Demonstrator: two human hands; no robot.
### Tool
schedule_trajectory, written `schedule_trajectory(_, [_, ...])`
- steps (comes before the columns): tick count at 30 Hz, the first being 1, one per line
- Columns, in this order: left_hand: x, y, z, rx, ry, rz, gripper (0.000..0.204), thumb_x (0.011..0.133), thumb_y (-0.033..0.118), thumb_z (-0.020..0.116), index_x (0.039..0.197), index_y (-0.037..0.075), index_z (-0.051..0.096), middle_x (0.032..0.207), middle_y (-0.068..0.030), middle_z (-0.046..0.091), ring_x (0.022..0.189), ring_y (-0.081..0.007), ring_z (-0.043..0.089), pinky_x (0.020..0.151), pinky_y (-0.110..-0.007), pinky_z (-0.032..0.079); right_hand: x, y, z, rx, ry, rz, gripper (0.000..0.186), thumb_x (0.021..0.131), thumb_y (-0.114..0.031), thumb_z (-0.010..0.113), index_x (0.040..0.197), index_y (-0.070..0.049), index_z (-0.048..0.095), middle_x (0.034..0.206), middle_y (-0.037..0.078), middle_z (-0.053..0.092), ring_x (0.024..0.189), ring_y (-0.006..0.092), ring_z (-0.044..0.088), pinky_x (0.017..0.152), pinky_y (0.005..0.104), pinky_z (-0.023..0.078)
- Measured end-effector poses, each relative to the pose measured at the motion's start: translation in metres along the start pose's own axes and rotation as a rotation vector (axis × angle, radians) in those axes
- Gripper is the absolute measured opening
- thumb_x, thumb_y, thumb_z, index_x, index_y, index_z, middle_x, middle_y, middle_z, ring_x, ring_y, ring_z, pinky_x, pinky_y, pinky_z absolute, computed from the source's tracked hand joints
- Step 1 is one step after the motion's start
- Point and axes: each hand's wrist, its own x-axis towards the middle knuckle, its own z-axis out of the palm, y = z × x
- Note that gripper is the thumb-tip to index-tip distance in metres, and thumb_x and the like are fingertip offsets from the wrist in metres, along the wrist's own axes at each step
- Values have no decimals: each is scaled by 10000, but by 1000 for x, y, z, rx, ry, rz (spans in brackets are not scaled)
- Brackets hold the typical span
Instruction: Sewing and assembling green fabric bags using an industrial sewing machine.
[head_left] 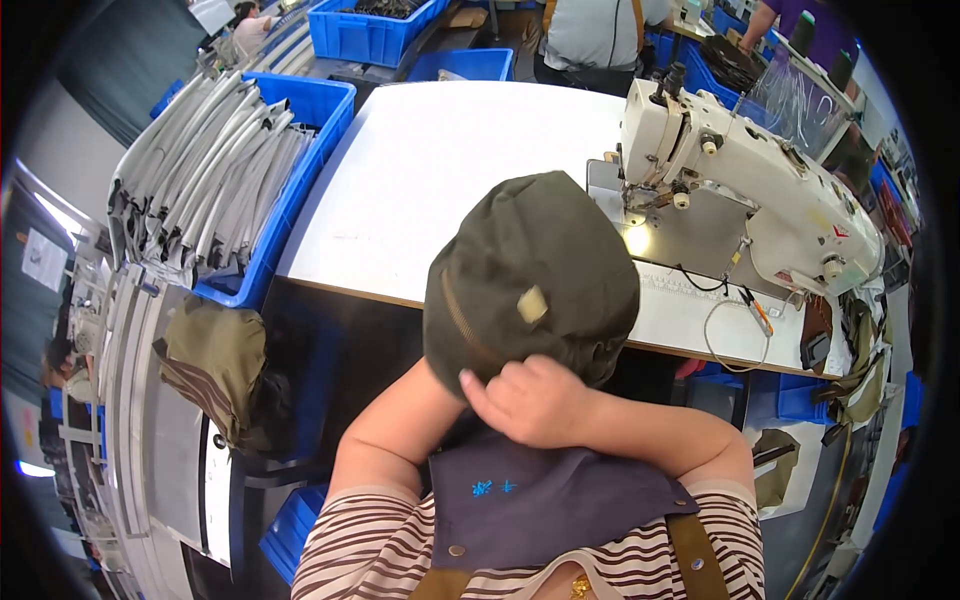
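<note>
A dark olive fabric bag [540,240] is held up in front of me, with a brown zipper-like strip on its left side and a small pale tan patch near its middle. My right hand [530,402] is at its near lower edge, fingers curled against the cloth and one digit stretched toward the left. Behind or inside the bag, my left hand is hidden; only the left forearm [395,415] shows, running up to the bag's lower left edge.
A white sewing machine [750,190] with its lamp lit stands right on the white table [430,140]. Orange-handled snips [758,312] lie near it. At left, a blue crate [318,185] holds stacked grey-white pieces [205,170]; below hangs an olive bag [215,360]. Other people work beyond.
</note>
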Motion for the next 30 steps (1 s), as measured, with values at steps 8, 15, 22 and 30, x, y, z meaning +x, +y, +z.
schedule_trajectory(8, [-6, 27, 4, 125, 10, -50, 440, 1022, 185, 581, 1437, 56, 511, 1434, -105, 544, 1272, -220, 555, 1055, -365, 476, -6, 2, 0, 104, 67, -16, 352, 857, -232, 659, 1166, -72, 716, 730, -28, 442, 673, 142, 461, 590, 285, 355])
schedule_trajectory(15, [15, 12, 23, 211, 19, -83, 446, 1022, 186, 582, 1442, 54, 510, 1438, -106, 544, 1272, -220, 555, 1057, -366, 474, -14, 50, -48, 24, 348, 454, 456, 853, -304, 756, 1227, -65, 654, 1168, 115, 612, 1043, 324, 601, 892, 433, 456])
schedule_trajectory(22, [-1, 28, 43, 299, -20, -140, 452, 1022, 188, 583, 1447, 52, 508, 1442, -106, 544, 1272, -219, 554, 1059, -368, 473, -51, 84, -32, 747, 241, 1157, 312, 1012, -304, 648, 944, 0, 623, 778, 64, 569, 728, 103, 498, 664, 284, 448])
schedule_trajectory(30, [11, 29, 58, 412, -55, -219, 459, 1022, 190, 584, 1453, 50, 506, 1446, -107, 545, 1273, -218, 553, 1061, -369, 471, -55, 67, -33, 211, 503, 827, 363, 925, -183, 726, 723, -22, 471, 623, 111, 417, 527, 300, 408, 494, 379, 344])
